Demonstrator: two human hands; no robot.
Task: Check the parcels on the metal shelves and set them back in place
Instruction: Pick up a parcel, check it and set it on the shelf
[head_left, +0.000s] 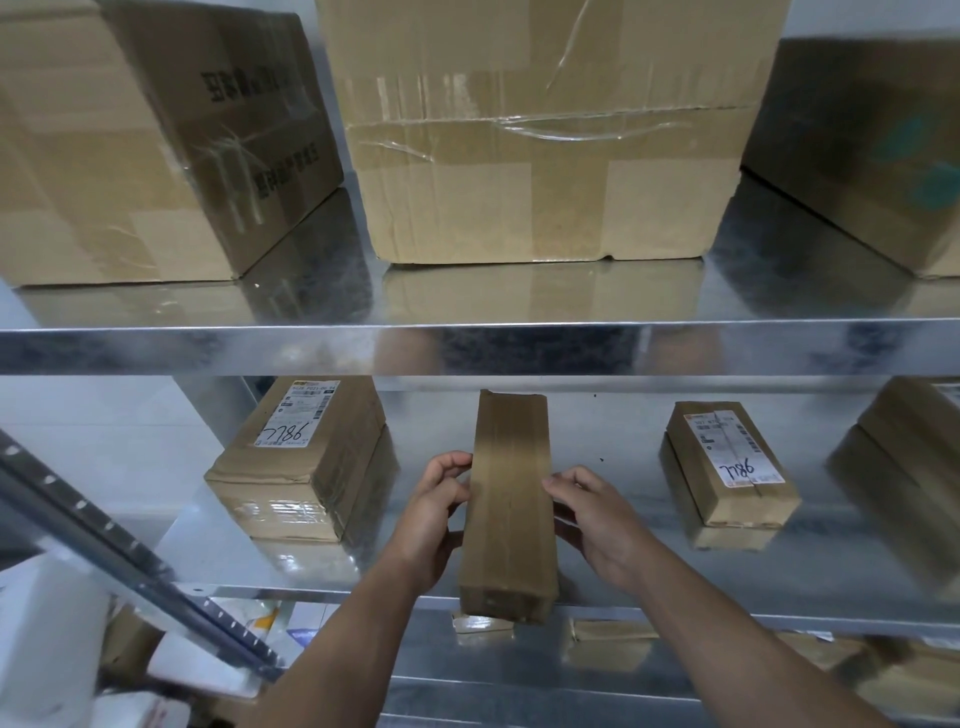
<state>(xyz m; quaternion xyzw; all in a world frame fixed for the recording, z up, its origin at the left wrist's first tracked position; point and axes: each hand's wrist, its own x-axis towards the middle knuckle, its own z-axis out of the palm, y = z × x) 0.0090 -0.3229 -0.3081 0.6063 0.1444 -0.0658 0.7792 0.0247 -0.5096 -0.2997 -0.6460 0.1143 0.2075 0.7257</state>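
Nearest, both hands are clamped on one long narrow parcel. The left hand curls round its left side and the right hand pinches its right edge, so the hands are apart by the parcel's width. The parcel lies lengthwise on the middle shelf, pointing to 12 o'clock, with its near end jutting past the front lip. Whether that end bears on the metal or is held just clear is hard to tell from above.

I judge the task to be in mid-course. This parcel is still in hand with no label showing on top, and it is not yet squared back among its neighbours.

On the same shelf, at 10 o'clock from it, a labelled box lies flat with handwritten digits facing up. At 2 o'clock is a smaller labelled box, and at 3 o'clock, by the frame edge, a plain box. All three look settled, and none touches the held parcel.

The shelving is bright, reflective sheet metal that looks smooth, so a parcel should slide easily on it. A perforated upright slants across at 8 o'clock. Below, at 6 o'clock, a lower tier holds more packets.

Farthest, at 12 o'clock, the upper shelf carries three big taped cartons side by side and untouched, against a pale wall.
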